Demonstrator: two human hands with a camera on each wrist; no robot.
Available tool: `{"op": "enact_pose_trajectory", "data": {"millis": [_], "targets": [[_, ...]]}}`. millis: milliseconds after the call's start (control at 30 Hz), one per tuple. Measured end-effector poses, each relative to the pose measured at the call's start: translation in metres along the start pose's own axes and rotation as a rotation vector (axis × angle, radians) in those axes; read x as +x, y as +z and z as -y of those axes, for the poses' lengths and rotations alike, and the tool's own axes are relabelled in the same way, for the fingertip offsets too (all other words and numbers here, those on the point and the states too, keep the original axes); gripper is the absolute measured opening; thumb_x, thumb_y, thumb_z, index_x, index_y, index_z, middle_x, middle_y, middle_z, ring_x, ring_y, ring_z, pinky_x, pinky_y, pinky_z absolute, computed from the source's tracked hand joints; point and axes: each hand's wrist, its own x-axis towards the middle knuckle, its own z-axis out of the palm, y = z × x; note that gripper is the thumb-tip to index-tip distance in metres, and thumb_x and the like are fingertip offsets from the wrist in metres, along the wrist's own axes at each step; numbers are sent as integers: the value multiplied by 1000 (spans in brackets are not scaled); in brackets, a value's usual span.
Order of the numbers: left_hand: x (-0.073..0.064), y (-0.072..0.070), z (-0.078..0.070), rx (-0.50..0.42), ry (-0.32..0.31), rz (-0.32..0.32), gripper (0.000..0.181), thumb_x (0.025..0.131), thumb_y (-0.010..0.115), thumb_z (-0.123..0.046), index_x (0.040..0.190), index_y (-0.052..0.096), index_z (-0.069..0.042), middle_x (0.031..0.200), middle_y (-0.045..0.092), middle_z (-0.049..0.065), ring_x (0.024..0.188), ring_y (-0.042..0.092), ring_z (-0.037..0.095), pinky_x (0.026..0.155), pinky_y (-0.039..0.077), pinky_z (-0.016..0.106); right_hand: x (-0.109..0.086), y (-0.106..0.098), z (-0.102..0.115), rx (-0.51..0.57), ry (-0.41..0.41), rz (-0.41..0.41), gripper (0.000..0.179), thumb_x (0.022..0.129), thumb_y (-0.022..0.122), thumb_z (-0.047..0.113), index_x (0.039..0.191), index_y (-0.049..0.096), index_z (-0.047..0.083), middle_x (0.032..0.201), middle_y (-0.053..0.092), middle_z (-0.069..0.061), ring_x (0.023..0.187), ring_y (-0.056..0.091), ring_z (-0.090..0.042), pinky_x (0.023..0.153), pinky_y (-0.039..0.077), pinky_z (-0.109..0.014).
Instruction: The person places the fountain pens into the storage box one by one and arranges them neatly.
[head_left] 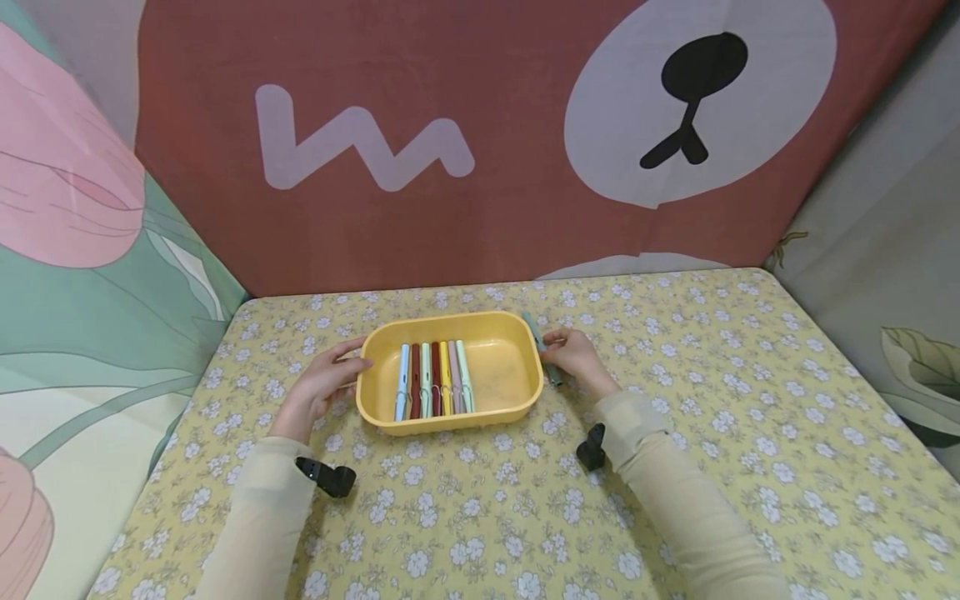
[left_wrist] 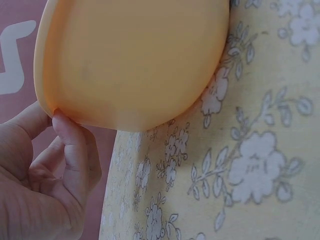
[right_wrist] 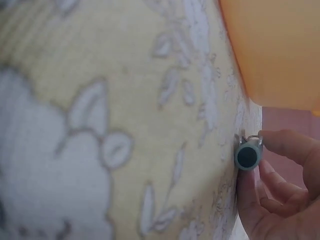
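Observation:
In the head view, a yellow plastic tray (head_left: 504,367) with rounded corners sits on the table. Several pens with wire clips lie side by side inside it, from a light blue pen (head_left: 402,379) on the left to a mint pen (head_left: 464,375) on the right. My left hand (head_left: 326,379) pinches the tray's left rim between thumb and fingers; the left wrist view shows the thumb over the tray's edge (left_wrist: 125,107). Just outside the tray's right side, my right hand (head_left: 576,358) pinches a grey-green pen (right_wrist: 247,156), its round end facing the right wrist camera.
A yellow floral cloth (head_left: 480,517) covers the table. Behind the table's far edge stands a reddish-brown printed backdrop (head_left: 420,242), with further printed panels at left and right. Each sleeved forearm wears a black wrist camera (head_left: 326,477).

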Motion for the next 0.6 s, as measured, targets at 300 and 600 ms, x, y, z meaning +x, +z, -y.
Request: {"op": "enact_pose_trajectory", "data": {"millis": [300, 600], "targets": [[0, 0, 0, 5, -3, 0, 63, 95, 58, -22, 151, 30, -18, 107, 61, -2, 77, 66, 1, 60, 52, 18, 0, -6, -2, 100, 23, 67, 47, 91, 58, 13, 135, 50, 0, 138, 50, -19, 116, 56, -31, 96, 50, -38], [0, 0, -1, 9, 1, 0, 63, 95, 57, -21, 151, 29, -18, 117, 59, 5, 79, 66, 2, 62, 53, 19, 2, -14, -8, 267, 73, 87, 49, 97, 54, 15, 142, 43, 2, 146, 44, -17, 128, 50, -31, 107, 44, -40]]}}
